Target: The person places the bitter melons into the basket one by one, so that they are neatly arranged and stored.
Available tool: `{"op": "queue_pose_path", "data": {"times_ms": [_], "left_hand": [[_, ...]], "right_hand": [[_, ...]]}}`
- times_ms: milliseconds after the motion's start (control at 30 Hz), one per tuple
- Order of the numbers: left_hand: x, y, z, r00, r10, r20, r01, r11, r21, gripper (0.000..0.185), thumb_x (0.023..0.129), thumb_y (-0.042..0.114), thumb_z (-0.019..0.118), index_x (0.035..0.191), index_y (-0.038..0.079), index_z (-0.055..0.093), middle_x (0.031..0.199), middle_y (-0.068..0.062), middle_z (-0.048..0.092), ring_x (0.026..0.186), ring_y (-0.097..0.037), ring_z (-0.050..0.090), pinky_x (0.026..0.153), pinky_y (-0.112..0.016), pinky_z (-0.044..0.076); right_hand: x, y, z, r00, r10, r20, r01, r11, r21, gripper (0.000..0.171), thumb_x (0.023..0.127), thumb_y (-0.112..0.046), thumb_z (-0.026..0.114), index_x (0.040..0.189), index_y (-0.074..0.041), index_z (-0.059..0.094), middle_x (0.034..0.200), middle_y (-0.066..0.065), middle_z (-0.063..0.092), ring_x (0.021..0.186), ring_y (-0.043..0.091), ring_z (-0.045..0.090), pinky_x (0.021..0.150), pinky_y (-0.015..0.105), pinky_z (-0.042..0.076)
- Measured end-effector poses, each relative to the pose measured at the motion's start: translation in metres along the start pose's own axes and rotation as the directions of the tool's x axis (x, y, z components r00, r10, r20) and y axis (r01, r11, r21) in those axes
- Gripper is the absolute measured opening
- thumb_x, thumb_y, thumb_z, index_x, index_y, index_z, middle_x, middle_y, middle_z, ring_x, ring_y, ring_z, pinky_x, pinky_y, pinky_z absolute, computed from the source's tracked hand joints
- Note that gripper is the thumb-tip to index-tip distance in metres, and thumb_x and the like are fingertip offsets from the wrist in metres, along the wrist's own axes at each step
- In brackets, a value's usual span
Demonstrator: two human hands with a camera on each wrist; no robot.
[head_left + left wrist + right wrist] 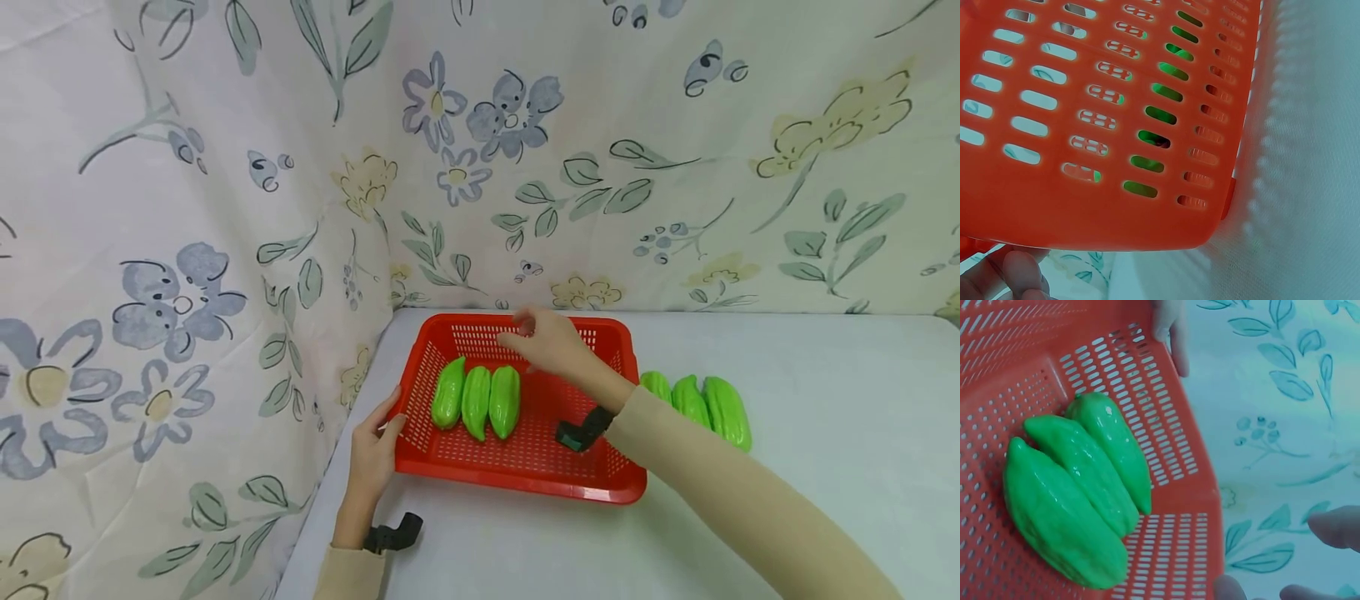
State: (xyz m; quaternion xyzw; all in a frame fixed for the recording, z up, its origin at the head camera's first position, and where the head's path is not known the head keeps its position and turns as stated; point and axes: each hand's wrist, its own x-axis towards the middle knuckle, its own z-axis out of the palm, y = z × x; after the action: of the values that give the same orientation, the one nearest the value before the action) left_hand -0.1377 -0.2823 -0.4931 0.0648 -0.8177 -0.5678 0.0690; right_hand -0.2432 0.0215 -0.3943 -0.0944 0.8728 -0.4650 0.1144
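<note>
A red plastic basket (517, 492) with slotted walls stands on the white table. My left hand (372, 446) grips its left rim, thumb on the rim and fingers along the outer side; a bit of that hand (1013, 275) shows low in the left wrist view. Inside the basket, toward the left, three glossy green peppers (477, 400) lie side by side, seen close in the right wrist view as long ridged peppers (1060, 512). Over the basket's back part hovers my right hand (551, 340), fingers loosely bent and apart from the thumb, holding nothing.
Three more green peppers (726, 412) lie on the white table (840, 467) just right of the basket, partly hidden by the right sleeve (705, 467). A flowered cloth (645, 225) hangs behind the table and along its left side.
</note>
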Motion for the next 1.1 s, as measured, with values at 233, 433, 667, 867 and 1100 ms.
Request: {"op": "queue_pose_path", "data": {"times_ms": [233,433,667,867,1100], "left_hand": [[-0.002,-0.002,0.0,1.0,0.012,0.0,-0.012,1.0,0.007,0.047,0.106,0.013,0.053,0.152,0.021,0.056,0.146,-0.018,0.06,0.095,-0.039,0.072,0.068,-0.03,0.065],[-0.003,-0.001,0.0,1.0,-0.004,0.01,0.004,1.0,-0.004,0.047,0.106,0.015,0.054,0.152,0.023,0.056,0.145,-0.018,0.06,0.095,-0.04,0.071,0.069,-0.033,0.066],[-0.001,0.0,-0.001,1.0,-0.001,0.01,0.001,1.0,0.003,0.046,0.107,0.016,0.054,0.152,0.024,0.056,0.145,-0.016,0.061,0.098,-0.039,0.071,0.071,-0.034,0.066],[-0.001,-0.001,-0.001,1.0,-0.002,0.021,0.002,1.0,0.008,0.046,0.107,0.018,0.054,0.153,0.024,0.055,0.146,-0.016,0.06,0.099,-0.04,0.071,0.07,-0.031,0.065],[0.0,-0.002,-0.001,1.0,-0.009,0.007,0.009,1.0,0.023,0.046,0.107,0.017,0.054,0.152,0.025,0.056,0.146,-0.015,0.061,0.096,-0.039,0.07,0.069,-0.03,0.065]], "right_hand": [[-0.011,0.009,-0.015,1.0,0.024,-0.011,-0.023,0.998,0.053,0.057,0.097,-0.038,0.071,0.142,-0.006,0.056,0.125,0.015,0.062,0.072,0.026,0.075,0.068,0.033,0.064],[-0.025,0.019,-0.035,0.999,0.04,-0.022,-0.038,0.997,0.061,0.057,0.098,-0.04,0.07,0.142,-0.008,0.055,0.13,0.017,0.062,0.069,0.022,0.074,0.069,0.033,0.064],[-0.038,0.033,-0.059,0.999,0.036,-0.037,-0.033,0.996,0.08,0.058,0.1,-0.039,0.066,0.146,-0.006,0.052,0.138,0.02,0.061,0.071,0.021,0.074,0.075,0.039,0.065],[-0.048,0.047,-0.074,0.998,0.037,-0.051,-0.032,0.996,0.088,0.059,0.101,-0.039,0.066,0.146,-0.003,0.052,0.138,0.024,0.061,0.079,0.023,0.074,0.073,0.039,0.066],[-0.061,0.06,-0.091,0.997,0.046,-0.067,-0.04,0.996,0.074,0.062,0.101,-0.044,0.065,0.146,-0.003,0.051,0.135,0.024,0.063,0.099,0.031,0.073,0.076,0.04,0.066]]}}
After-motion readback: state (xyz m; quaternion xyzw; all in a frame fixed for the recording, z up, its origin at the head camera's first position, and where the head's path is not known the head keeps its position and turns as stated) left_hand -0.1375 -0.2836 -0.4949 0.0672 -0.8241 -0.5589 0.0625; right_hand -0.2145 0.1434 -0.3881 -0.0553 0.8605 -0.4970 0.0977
